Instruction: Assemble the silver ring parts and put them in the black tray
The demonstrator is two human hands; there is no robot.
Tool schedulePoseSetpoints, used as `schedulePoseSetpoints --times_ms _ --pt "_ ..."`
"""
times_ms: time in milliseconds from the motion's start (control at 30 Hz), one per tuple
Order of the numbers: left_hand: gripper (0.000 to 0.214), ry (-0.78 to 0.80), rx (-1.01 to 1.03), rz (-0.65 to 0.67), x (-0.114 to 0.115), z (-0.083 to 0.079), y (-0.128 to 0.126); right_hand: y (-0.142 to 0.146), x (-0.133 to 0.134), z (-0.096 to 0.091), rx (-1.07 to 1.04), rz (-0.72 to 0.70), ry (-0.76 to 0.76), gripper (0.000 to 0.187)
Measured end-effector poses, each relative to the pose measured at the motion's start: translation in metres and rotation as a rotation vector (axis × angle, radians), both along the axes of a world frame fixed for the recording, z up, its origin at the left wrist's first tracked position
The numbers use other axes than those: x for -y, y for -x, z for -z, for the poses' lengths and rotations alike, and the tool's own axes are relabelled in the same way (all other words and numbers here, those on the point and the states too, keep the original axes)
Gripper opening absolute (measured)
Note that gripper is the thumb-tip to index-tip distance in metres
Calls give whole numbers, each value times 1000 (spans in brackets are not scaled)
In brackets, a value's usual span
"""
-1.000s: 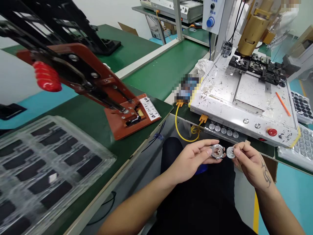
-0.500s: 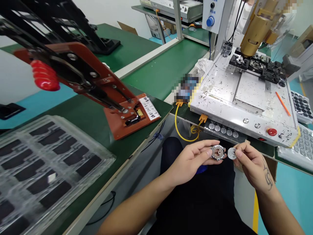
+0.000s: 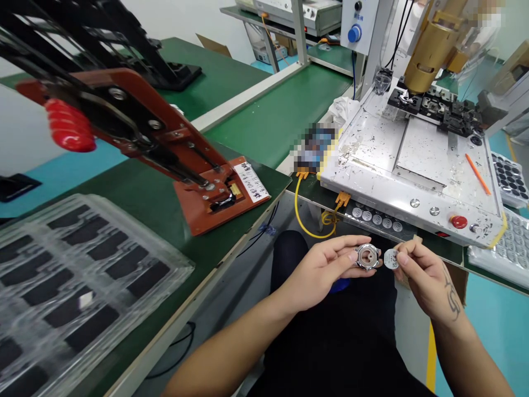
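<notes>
My left hand (image 3: 330, 267) is closed on a shiny metal watch case (image 3: 367, 257), thumb on its near edge and fingers beneath. Through the ring-shaped case some of the fingers show. Between the thumb and fingers of my right hand (image 3: 419, 270) is a thin round silver disc (image 3: 390, 258) with printed markings. The disc stands just to the right of the case, apart from it by a small gap. Both hands are over my lap, in front of the bench edge.
A white machine (image 3: 372, 171) with a gold cylinder head (image 3: 430, 60) stands ahead. Printed discs (image 3: 377, 219) lie beneath its front edge. To the left are a brown press with a red handle (image 3: 70, 125) and a plastic tray (image 3: 182, 267) of black pieces. A yellow cable (image 3: 298, 212) loops between.
Hardly anything differs. The view has shifted very slightly, and both hands keep hold of the watch case and the disc in nearly the same place.
</notes>
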State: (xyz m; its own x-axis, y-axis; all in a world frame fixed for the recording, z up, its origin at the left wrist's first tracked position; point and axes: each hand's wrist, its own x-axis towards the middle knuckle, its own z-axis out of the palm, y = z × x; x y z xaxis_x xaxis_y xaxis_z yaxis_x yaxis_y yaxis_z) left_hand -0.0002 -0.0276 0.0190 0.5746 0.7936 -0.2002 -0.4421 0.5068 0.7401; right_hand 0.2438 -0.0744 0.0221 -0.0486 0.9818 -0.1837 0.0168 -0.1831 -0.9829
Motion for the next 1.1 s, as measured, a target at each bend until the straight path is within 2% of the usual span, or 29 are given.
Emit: schedulePoseSetpoints --times_ms 467,800,1100 --pt "40 82 15 -13 -1 -5 -2 2 -1 0 66 22 -29 31" --pt "44 41 -3 -12 1 -1 -3 2 -2 1 54 18 -16 30" --pt "47 12 -34 -6 3 -5 -4 3 -3 1 18 6 -14 27"
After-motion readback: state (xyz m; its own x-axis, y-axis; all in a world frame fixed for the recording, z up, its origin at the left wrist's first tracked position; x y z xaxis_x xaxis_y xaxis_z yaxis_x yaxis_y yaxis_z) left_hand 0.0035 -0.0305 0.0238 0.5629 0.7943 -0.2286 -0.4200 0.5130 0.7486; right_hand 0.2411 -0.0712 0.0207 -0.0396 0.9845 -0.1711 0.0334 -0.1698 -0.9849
